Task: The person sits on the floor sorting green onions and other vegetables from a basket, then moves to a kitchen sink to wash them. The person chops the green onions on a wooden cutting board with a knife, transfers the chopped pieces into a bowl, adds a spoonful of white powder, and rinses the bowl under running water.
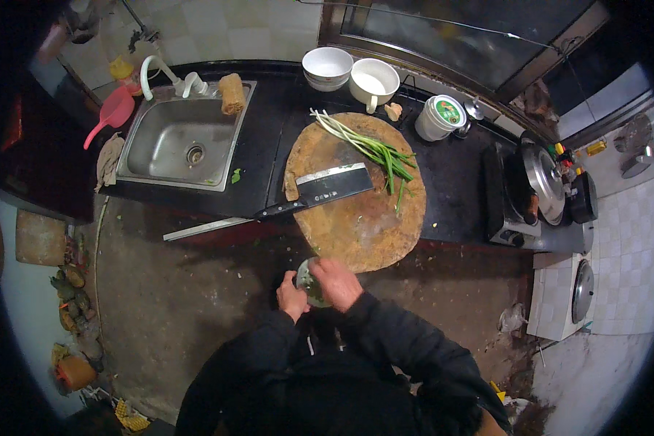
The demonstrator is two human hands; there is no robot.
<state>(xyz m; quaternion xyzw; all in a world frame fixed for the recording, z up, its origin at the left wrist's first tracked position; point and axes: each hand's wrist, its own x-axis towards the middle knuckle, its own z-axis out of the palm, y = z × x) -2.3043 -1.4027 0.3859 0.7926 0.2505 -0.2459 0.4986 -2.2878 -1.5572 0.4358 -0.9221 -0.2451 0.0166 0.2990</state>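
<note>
Close to my body, a small pale bowl (307, 273) with green bits in it is held just off the near edge of a round wooden chopping board (374, 236). My left hand (292, 298) grips the bowl's left side. Over its right side is my right hand (336, 283), fingers bent down and closed; their tips are hidden, so what they hold does not show. A cleaver (338, 183) lies across the board, its dark handle sticking out past the left edge. Behind the blade rests a bunch of spring onions (370, 149), green ends to the right.
A steel sink (174, 138) with a white tap (156, 69) and a pink dipper (115, 110) is at left. Behind the board stand white bowls (328, 64), a white mug (374, 78) and a lidded tub (437, 120). A gas stove (505, 192) with a lidded pot (543, 178) is at right.
</note>
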